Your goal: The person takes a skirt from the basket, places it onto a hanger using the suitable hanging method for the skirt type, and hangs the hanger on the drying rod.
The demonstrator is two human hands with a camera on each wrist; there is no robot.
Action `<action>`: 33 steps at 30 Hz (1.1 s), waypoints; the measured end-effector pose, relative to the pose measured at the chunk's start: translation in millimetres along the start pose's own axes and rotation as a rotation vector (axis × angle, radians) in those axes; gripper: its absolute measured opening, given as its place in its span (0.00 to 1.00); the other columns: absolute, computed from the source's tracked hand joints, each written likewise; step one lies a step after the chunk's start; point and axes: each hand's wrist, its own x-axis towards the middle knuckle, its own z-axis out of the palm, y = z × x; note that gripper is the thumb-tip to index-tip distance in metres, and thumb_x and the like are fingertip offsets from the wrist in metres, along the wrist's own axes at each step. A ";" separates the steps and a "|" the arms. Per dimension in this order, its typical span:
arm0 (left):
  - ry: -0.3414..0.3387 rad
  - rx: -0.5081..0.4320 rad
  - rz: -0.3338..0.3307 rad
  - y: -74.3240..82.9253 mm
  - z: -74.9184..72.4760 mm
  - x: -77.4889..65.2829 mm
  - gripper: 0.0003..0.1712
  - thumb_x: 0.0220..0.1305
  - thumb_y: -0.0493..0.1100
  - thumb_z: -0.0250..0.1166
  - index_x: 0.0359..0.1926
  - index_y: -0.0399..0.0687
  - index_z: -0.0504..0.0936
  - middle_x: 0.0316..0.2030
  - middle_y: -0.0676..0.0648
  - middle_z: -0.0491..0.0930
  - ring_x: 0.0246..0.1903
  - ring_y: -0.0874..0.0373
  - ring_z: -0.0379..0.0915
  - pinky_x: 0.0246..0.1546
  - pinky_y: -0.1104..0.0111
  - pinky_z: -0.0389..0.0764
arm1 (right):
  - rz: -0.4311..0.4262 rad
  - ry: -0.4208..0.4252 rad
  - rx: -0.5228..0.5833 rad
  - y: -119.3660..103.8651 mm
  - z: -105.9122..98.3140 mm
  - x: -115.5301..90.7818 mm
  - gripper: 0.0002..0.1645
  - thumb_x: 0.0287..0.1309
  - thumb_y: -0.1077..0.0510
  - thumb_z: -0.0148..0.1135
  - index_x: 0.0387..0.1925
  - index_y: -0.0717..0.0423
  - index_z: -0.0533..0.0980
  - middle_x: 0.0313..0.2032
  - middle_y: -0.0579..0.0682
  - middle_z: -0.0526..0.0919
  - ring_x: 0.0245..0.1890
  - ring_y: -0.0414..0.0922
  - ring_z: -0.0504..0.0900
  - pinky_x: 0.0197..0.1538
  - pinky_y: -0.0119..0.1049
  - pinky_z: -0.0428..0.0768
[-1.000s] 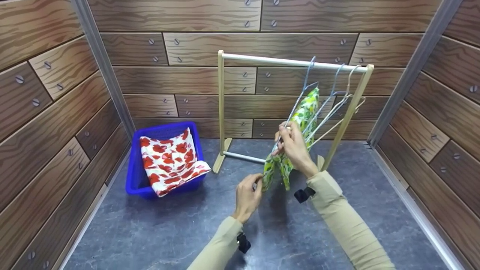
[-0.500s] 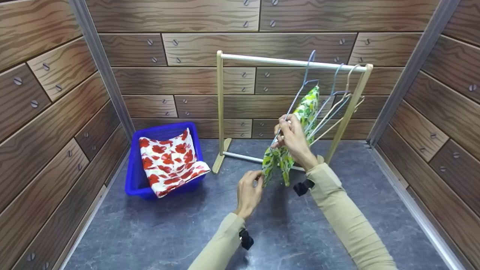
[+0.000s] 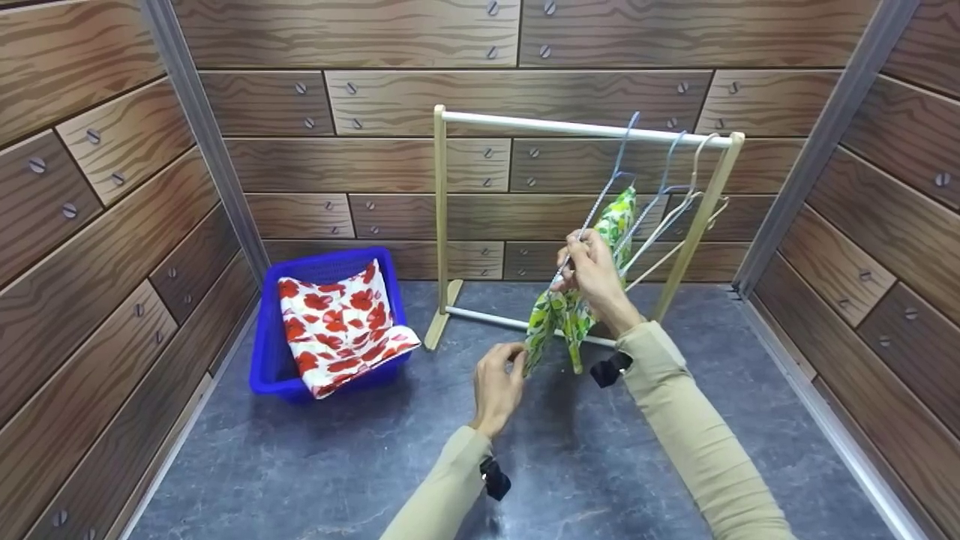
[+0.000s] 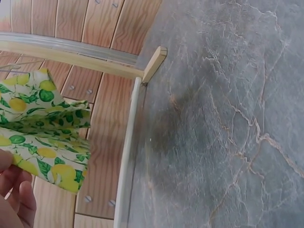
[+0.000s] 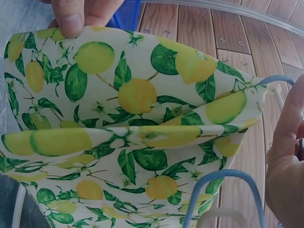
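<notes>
The left hand [image 5: 84, 13] pinches the edge of a lemon-print cloth [image 5: 137, 95], and the right hand [image 5: 285, 161] touches a blue hanger [image 5: 279, 78].

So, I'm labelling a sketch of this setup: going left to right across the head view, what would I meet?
Blue basket with the red-flowered cloth in it → rack's left post → left hand → lemon-print cloth → rack's right post.

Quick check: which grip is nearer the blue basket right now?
Left. The left grip is to the right of the blue basket, apart from it, pinching the lemon-print cloth; the right grip is farther right, holding a hanger.
</notes>
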 end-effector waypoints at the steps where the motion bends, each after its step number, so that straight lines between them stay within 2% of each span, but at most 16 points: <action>1: -0.004 -0.001 -0.003 -0.4 0.4 -0.4 0.03 0.62 0.40 0.68 0.35 0.50 0.87 0.30 0.54 0.85 0.31 0.62 0.81 0.35 0.70 0.80 | 0.003 0.004 -0.002 0.9 -1.0 0.1 0.08 0.76 0.59 0.40 0.45 0.61 0.59 0.23 0.46 0.71 0.14 0.35 0.67 0.20 0.34 0.81; 6: -0.031 -0.003 -0.014 -2.4 1.5 -2.4 0.03 0.62 0.39 0.68 0.36 0.51 0.87 0.30 0.55 0.85 0.31 0.63 0.80 0.34 0.70 0.80 | 0.007 0.032 -0.042 3.7 -5.5 -0.4 0.09 0.76 0.59 0.41 0.46 0.63 0.60 0.25 0.49 0.73 0.15 0.36 0.71 0.22 0.34 0.82; 13: -0.048 0.018 -0.024 -2.8 2.6 -3.3 0.04 0.61 0.39 0.68 0.35 0.51 0.88 0.28 0.55 0.85 0.29 0.63 0.80 0.33 0.70 0.79 | 0.025 0.106 -0.189 0.4 -10.0 -6.8 0.11 0.75 0.59 0.44 0.47 0.65 0.63 0.29 0.56 0.78 0.19 0.38 0.77 0.20 0.31 0.80; 20: -0.090 0.006 -0.034 0.6 6.2 -3.4 0.04 0.60 0.39 0.68 0.35 0.50 0.88 0.29 0.54 0.85 0.29 0.63 0.80 0.33 0.71 0.79 | 0.036 0.134 -0.277 -4.9 -20.5 -13.2 0.11 0.74 0.58 0.45 0.46 0.64 0.65 0.28 0.50 0.80 0.19 0.38 0.79 0.21 0.32 0.82; 29: -0.139 0.010 -0.021 6.7 11.4 -2.4 0.03 0.60 0.40 0.69 0.34 0.50 0.89 0.28 0.54 0.85 0.28 0.64 0.80 0.32 0.74 0.78 | 0.059 0.123 -0.293 -11.3 -39.3 -20.2 0.10 0.74 0.59 0.45 0.46 0.63 0.65 0.27 0.48 0.80 0.18 0.37 0.78 0.22 0.33 0.82; 33: -0.165 0.003 -0.035 6.0 12.9 -1.7 0.03 0.60 0.39 0.69 0.34 0.50 0.89 0.28 0.54 0.85 0.27 0.65 0.80 0.31 0.75 0.77 | 0.056 0.129 -0.333 -9.9 -49.3 -23.2 0.10 0.74 0.59 0.45 0.47 0.65 0.66 0.26 0.47 0.80 0.17 0.36 0.78 0.22 0.33 0.83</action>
